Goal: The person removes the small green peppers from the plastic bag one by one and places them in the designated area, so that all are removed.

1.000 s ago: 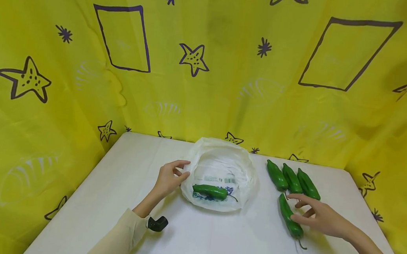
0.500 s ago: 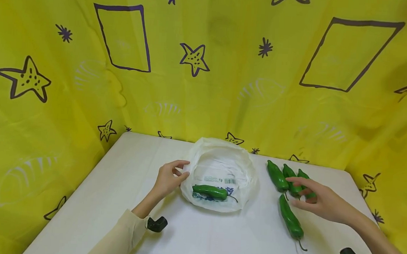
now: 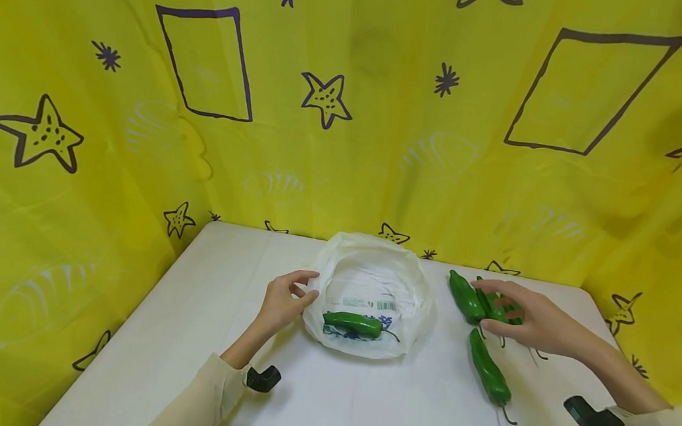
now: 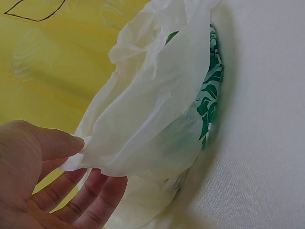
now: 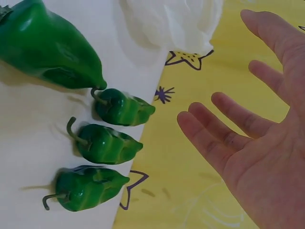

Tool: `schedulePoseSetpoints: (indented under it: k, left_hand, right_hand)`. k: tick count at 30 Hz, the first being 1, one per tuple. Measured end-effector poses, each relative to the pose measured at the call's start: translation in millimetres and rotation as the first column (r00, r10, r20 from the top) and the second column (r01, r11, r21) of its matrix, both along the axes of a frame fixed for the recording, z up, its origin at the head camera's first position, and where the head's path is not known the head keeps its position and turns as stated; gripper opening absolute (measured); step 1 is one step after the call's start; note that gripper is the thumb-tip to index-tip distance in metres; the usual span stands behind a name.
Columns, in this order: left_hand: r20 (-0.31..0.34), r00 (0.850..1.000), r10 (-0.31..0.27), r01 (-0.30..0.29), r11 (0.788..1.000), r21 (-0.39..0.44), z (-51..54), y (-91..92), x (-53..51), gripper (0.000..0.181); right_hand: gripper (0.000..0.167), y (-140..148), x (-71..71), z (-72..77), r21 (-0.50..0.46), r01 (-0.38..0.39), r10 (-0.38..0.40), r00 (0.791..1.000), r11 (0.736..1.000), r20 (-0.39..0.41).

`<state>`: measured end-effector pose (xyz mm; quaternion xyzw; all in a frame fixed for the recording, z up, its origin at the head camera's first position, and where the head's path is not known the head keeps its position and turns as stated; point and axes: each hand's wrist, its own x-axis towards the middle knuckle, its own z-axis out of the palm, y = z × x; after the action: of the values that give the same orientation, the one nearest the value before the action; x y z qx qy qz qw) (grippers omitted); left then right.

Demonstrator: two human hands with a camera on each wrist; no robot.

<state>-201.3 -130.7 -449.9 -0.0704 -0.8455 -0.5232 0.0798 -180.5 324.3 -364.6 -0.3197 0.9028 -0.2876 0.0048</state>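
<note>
A white plastic bag [image 3: 322, 251] lies with its mouth open and rolled wide on the table, printed blue and green. Inside it rests one green pepper [image 3: 352, 323]. My left hand [image 3: 283, 299] pinches the left rim of the bag; in the left wrist view the thumb [image 4: 62, 144] presses the film against the fingers. Above a row of three green peppers [image 3: 464, 298] is my right hand [image 3: 538, 321], fingers spread and holding nothing, partly hiding the row. A larger-looking single pepper [image 3: 489, 368] lies in front of that row, its stem toward me.
A white-covered table [image 3: 363, 399] carries everything. Yellow cloth [image 3: 344, 160] with drawn stars and rectangles hangs behind it and along both sides. A black device [image 3: 263, 378] sits at the left wrist, another black device [image 3: 593, 415] at the right.
My right hand has moved from beside the front pepper, away from me, to over the row of three. My left hand stays at the bag's rim.
</note>
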Motion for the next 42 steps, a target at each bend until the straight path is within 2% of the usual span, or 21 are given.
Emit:
schedulePoseSetpoints:
  k: [9,17,23,30,42]
  left_hand:
    - [-0.025,1.0,-0.001,0.001,1.0,-0.001,-1.1,-0.6,0.0,0.032]
    - [-0.029,1.0,0.001,-0.001,1.0,-0.003,-0.3,-0.9,0.6,0.032]
    - [-0.029,1.0,0.005,-0.005,1.0,-0.002,-0.6,-1.2,0.5,0.032]
    - [-0.034,0.999,-0.004,0.004,1.0,0.006,-1.4,-1.3,0.5,0.032]
    - [-0.002,1.0,0.002,-0.002,1.0,-0.014,-0.7,0.0,1.6,0.034]
  right_hand:
    - [0.062,-16,-9.5,10.0,0.02,0.003,-0.003,1.0,1.0,0.002]
    - [0.063,-36,-19.5,14.1,0.022,0.0,-0.001,0.999,1.0,0.053]
    - [0.063,-53,-30.4,11.9,0.025,-0.043,0.042,0.999,0.999,0.026]
    - [0.065,-78,-41.7,6.8,0.01,-0.101,0.1,0.994,0.995,0.032]
    - [0.065,-118,-54.1,-0.3,-0.01,-0.186,0.186,0.977,0.983,0.103]
